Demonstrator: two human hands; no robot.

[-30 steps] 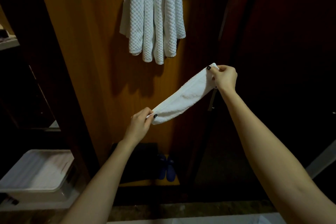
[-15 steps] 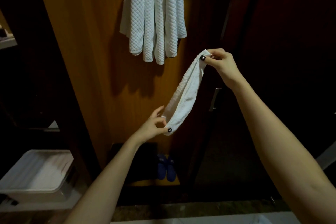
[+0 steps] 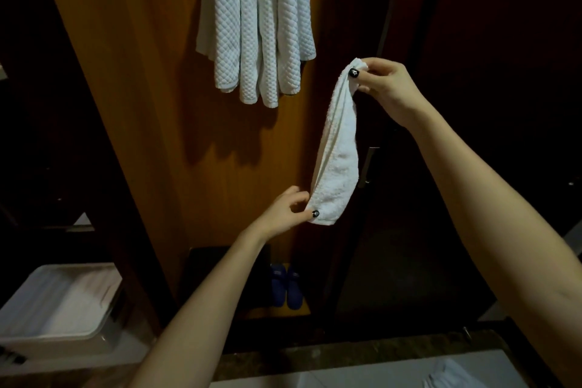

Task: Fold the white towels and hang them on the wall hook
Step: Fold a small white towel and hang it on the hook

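Observation:
A small white towel [image 3: 338, 154], folded into a narrow strip, hangs almost upright in front of the wooden wall panel [image 3: 176, 123]. My right hand [image 3: 382, 86] pinches its top end. My left hand [image 3: 283, 214] pinches its bottom corner between thumb and fingers. Several white waffle-textured towels [image 3: 256, 25] hang bunched from the top of the panel, up and to the left of the held towel; the hook itself is hidden behind them.
A white plastic bin [image 3: 53, 309] sits at the lower left. Blue slippers [image 3: 286, 285] stand on the floor below the panel beside a dark box. A dark door with a metal handle [image 3: 367, 167] is right of the towel. A pale counter edge [image 3: 346, 372] runs along the bottom.
The towel has swung from a slanted, stretched line to nearly upright. My right hand rose and my left hand moved right, under it.

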